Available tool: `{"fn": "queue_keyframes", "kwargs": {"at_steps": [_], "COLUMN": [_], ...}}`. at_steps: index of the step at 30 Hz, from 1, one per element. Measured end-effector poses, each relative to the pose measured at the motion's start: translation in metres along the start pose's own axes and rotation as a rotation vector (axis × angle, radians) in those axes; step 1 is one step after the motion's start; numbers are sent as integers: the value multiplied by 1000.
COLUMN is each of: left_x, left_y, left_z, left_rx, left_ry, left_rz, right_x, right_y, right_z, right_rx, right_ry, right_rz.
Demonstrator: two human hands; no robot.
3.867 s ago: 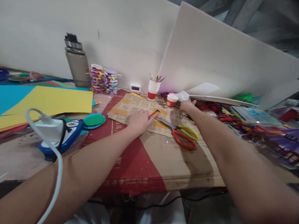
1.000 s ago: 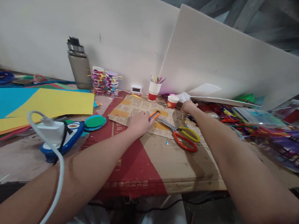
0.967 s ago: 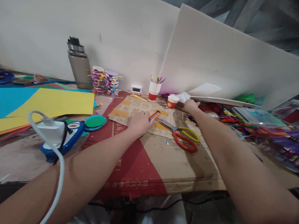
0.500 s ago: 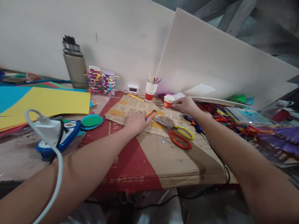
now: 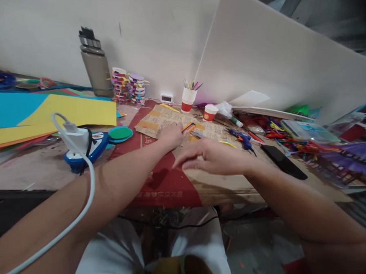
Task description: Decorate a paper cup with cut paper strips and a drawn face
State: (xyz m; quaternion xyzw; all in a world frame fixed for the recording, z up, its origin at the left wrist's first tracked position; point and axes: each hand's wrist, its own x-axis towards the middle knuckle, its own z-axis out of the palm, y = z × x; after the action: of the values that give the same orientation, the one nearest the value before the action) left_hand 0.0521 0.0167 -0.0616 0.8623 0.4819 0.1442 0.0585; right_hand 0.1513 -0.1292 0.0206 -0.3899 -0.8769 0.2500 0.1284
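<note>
My left hand (image 5: 171,136) rests palm down on a piece of printed brown cardboard (image 5: 150,123), its fingers curled. Just past its thumb and forefinger lies an orange-and-black cutter (image 5: 188,127); whether the hand grips it cannot be made out. My right hand (image 5: 210,156) hovers over the table's front part, wrist bent, fingers pointing left. A gap shows between its thumb and fingers, and nothing is visible in it. Behind it lie scissors, mostly hidden, with only the blades (image 5: 197,133) and a bit of yellow handle (image 5: 228,143) showing.
A small paper cup (image 5: 210,112) and a cup of pens (image 5: 189,99) stand at the back. Right are a blue glue gun (image 5: 244,140) and a black phone (image 5: 284,162). Left are coloured sheets (image 5: 77,112), a bottle (image 5: 96,68) and a power strip (image 5: 90,152) with a white cable.
My right hand has drawn back from beside the small paper cup, towards me and left, and now covers most of the scissors. My left hand stays by the cutter. The view has tilted down.
</note>
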Motion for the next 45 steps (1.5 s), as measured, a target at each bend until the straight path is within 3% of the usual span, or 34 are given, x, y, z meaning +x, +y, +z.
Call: {"fn": "queue_keyframes", "kwargs": {"at_steps": [4,6,8,12,16,21,27,33,37,43,45], "left_x": [1,2,3,3,3,4,4,2,1,1,1], "left_y": [-2,-2,-2,-1,-1,-1,-1,0,0,-1,-2], "left_z": [0,2,3,3,2,3,5,7,7,6,6], "left_rx": [-1,-11,-14,-6,2,10,32,55,52,49,45], "left_ry": [-13,10,23,18,29,30,48,59,49,41,43], "left_rz": [16,2,-5,-4,4,-2,11,18,23,24,23], "right_x": [4,-1,-9,-21,-21,-13,-12,-7,-7,-8,-9], "right_y": [61,96,129,176,201,213,218,225,223,202,194], "right_z": [-26,-48,-70,-90,-80,-67,-67,-73,-82,-110,-113], "right_rx": [-267,-450,-624,-827,-987,-1078,-1164,-1173,-1136,-1027,-942], "right_ry": [482,604,557,250,62,20,-20,-40,100,564,647], "right_rz": [199,365,583,915,929,867,750,824,910,946,921]}}
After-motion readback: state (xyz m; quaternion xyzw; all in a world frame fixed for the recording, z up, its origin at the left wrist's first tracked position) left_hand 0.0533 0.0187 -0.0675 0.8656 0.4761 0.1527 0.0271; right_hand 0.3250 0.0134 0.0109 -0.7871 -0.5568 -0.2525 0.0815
